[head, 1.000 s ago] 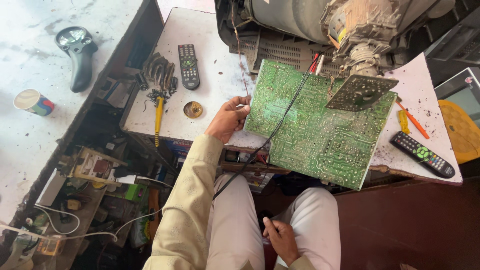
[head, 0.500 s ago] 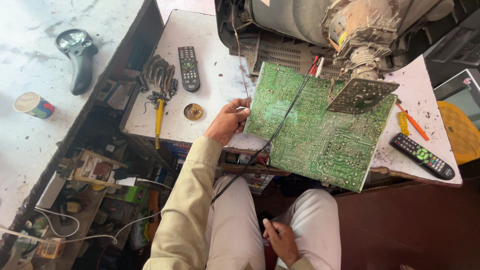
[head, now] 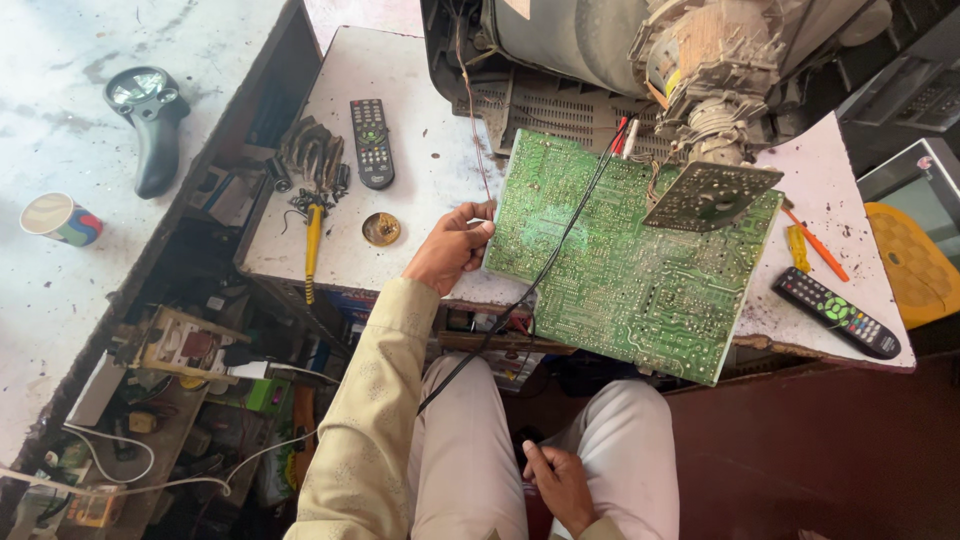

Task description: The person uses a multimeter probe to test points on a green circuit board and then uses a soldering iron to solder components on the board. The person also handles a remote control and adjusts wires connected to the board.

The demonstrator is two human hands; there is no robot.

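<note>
Here the fingers of the left hand (head: 452, 252) curl around the left edge of the large green circuit board (head: 625, 265), thumb on top, pinching it. The board lies tilted across the near edge of the white table (head: 420, 170), a black cable (head: 560, 245) crossing it. The right hand (head: 562, 483) rests low between the knees, fingers loosely curled; whether they grip anything cannot be told. Farther left lie a black remote (head: 372, 142) and a yellow-handled screwdriver (head: 313, 235).
</note>
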